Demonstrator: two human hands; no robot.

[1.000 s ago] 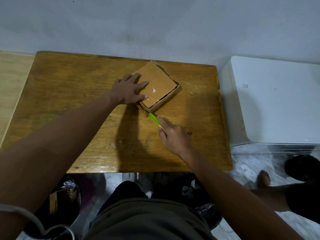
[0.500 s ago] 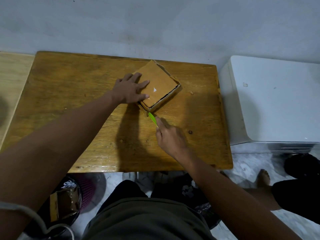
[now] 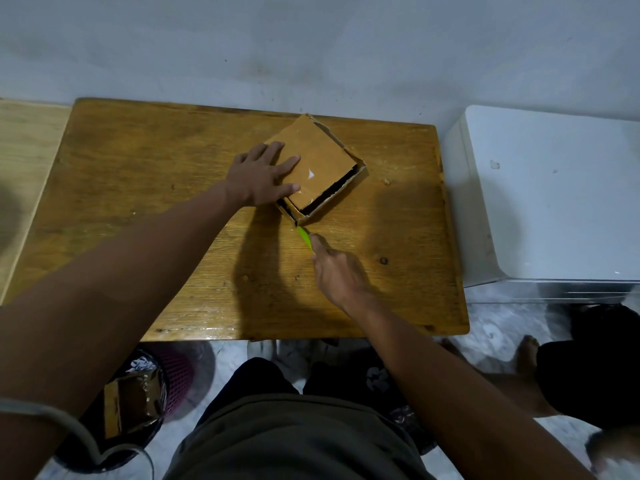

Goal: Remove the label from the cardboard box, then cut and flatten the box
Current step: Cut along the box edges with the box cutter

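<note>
A brown cardboard box (image 3: 317, 161) lies turned like a diamond on the wooden table (image 3: 138, 174), right of centre. Its top panel is cut loose along the near edges and dark gaps show there. My left hand (image 3: 265, 174) presses flat on the box's left side with straight fingers. My right hand (image 3: 337, 271) grips a green-handled cutter (image 3: 304, 236), index finger along the handle. The cutter's tip meets the box's nearest corner. A small white scrap (image 3: 310, 173) sits on the top panel.
A white cabinet (image 3: 547, 199) stands right of the table. A dark bin (image 3: 138, 400) with cardboard scraps sits under the table's near left. Another person's foot (image 3: 526, 355) rests on the floor at the right. A wall runs behind the table.
My right hand has slid the cutter slightly up and left toward the box's near corner. The left hand and box have stayed put.
</note>
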